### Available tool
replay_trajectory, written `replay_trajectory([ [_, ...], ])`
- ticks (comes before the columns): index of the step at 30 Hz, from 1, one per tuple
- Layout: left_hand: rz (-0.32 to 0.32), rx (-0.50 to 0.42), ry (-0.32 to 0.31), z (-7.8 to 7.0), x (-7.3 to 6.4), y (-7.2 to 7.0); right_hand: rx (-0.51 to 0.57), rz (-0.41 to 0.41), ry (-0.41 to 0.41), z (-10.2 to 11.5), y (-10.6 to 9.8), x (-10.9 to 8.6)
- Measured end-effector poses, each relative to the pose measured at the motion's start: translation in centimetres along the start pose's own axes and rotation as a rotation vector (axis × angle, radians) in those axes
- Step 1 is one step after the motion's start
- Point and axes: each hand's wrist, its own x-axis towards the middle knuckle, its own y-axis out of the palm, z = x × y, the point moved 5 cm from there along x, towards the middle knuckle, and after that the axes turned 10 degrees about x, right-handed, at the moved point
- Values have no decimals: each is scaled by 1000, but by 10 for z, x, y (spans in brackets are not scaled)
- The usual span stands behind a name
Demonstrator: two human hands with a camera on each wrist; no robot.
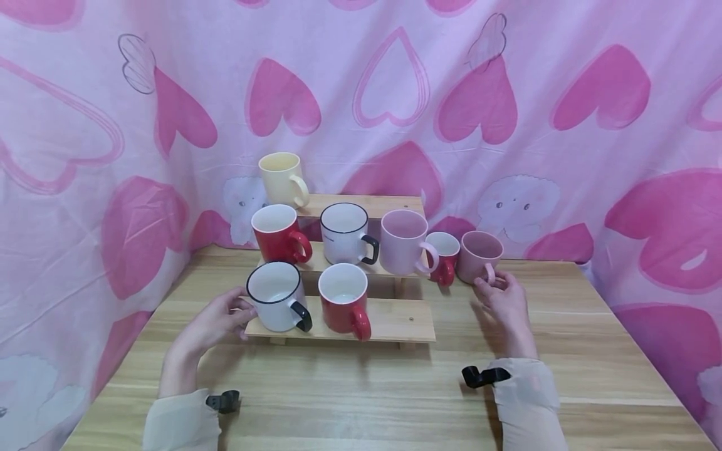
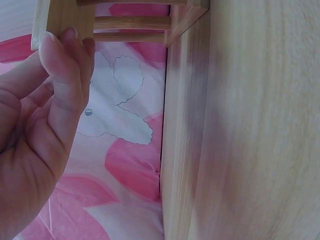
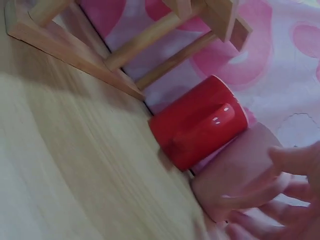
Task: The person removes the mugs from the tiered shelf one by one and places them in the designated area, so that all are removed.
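Note:
At the right of the head view, my right hand (image 1: 506, 305) has its thumb and fingers at the handle of a dusty-pink mug (image 1: 479, 257), which stands on the table. In the right wrist view the handle lies between thumb and fingers. A small red mug (image 3: 200, 122) stands right beside it. My left hand (image 1: 217, 319), fingers loosely bent, touches the left end of the lowest shelf board (image 2: 67, 20), close to a white mug with a black rim (image 1: 276, 297). On that same board stands a red mug with a white inside (image 1: 341, 300).
A three-step wooden rack (image 1: 395, 319) stands on the table (image 1: 338, 394). Its middle step bears a red mug (image 1: 275, 235), a black-rimmed white mug (image 1: 343, 235) and a lilac mug (image 1: 402, 244). A cream mug (image 1: 280, 180) stands on top. A pink heart-print cloth (image 1: 338, 94) hangs behind.

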Motion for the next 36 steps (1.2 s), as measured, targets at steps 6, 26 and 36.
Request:
replay_trajectory([
  [6, 2, -8, 1, -1, -1, -1, -156, 145, -28, 6, -1, -6],
  [26, 7, 2, -8, -2, 2, 0, -500, 116, -293, 74, -9, -44],
  [36, 7, -16, -9, -1, -2, 1, -511, 45, -547, 124, 11, -85],
])
